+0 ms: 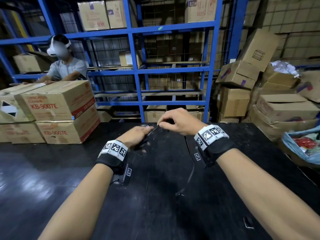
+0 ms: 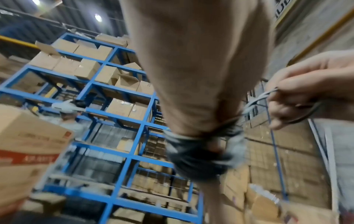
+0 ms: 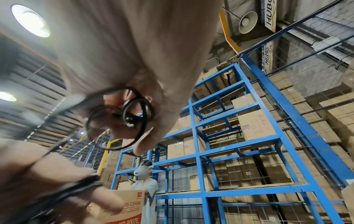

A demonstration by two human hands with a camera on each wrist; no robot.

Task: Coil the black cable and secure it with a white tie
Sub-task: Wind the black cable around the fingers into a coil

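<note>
Left hand [image 2: 201, 75] grips blurred black cable [image 2: 199, 156]; right hand [image 2: 306, 94] pinches strand.

I see a scuffed black counter [image 1: 52, 170], blue steel shelving [image 1: 136, 66] stacked with cardboard boxes [image 1: 93, 14] at the far side, round ceiling lights [image 3: 30, 20], loose cartons [image 1: 284, 108] heaped right

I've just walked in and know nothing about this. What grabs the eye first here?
Two bare hands meet above a black table: the right hand holds small loops of black cable, and the left hand grips more of it. Checkered marker bands wrap both wrists. Behind stand tall blue shelves of cardboard boxes, with another person at far left.
</note>
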